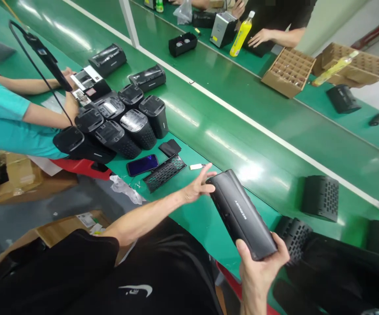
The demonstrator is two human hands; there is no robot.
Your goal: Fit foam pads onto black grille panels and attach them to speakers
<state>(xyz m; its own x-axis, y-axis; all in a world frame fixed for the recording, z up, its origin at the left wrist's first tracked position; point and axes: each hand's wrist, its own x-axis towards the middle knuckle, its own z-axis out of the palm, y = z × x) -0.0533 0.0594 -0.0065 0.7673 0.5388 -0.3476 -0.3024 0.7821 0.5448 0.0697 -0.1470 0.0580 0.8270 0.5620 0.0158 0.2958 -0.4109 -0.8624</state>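
A long black casing point(242, 210) with "MERCURY" printed on its smooth side is held tilted over the green bench. My right hand point(261, 262) grips its lower end, thumb on the near side and fingers wrapped round the other. At the upper end, my left hand point(198, 187) has its fingers spread, the tips at the casing's edge; I cannot tell whether they touch. Beyond my left hand lie a small white item point(196, 166), a perforated black panel point(165, 172), a dark flat piece point(170, 148) and a phone point(142, 165).
Several upright black casings point(138, 127) stand at left, beside a co-worker's teal sleeve point(5, 109) and a corded black tool point(45, 54). More casings, including a perforated one point(321, 197), are at right. Across the green surface are a yellow bottle point(242, 35) and a divided carton point(288, 72).
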